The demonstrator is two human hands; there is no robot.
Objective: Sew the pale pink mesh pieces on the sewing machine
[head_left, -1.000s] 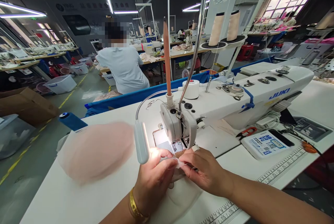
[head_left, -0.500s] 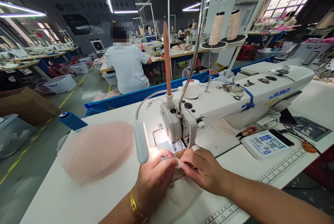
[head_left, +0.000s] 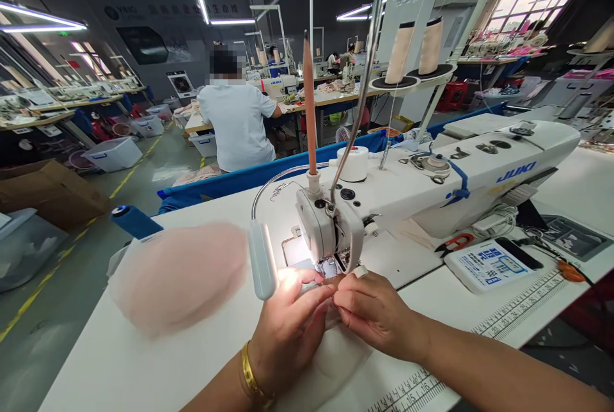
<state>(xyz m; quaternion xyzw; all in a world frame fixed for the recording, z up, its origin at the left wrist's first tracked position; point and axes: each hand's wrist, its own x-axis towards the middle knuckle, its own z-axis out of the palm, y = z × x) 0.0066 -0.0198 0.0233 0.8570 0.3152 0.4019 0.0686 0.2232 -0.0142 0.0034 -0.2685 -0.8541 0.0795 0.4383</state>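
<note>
Close in front of the sewing machine (head_left: 330, 226), both hands are at a piece of sheer pale fabric (head_left: 343, 357) that hangs toward the table edge. My left hand (head_left: 295, 322), with a gold bracelet (head_left: 252, 373) at the wrist, has thumb and fingers closed on the fabric near the presser foot (head_left: 329, 266). Bent fingers of my right hand (head_left: 377, 316) pinch the fabric just beside the left fingertips. The pinched edge is mostly covered by my fingers. A lamp (head_left: 262, 261) lights the left hand from above.
A heap of sheer pink fabric (head_left: 182, 277) lies on the left of the white table (head_left: 91, 348), by a blue thread cone (head_left: 134, 222). To the right are snips (head_left: 455, 244), a white box (head_left: 489, 265) and a printed ruler (head_left: 518, 303). A person (head_left: 238, 121) sits beyond.
My left thumb and fingers have shifted slightly up and right toward the presser foot. The right fingers have curled in closer, and less of the pinched fabric shows between the hands.
</note>
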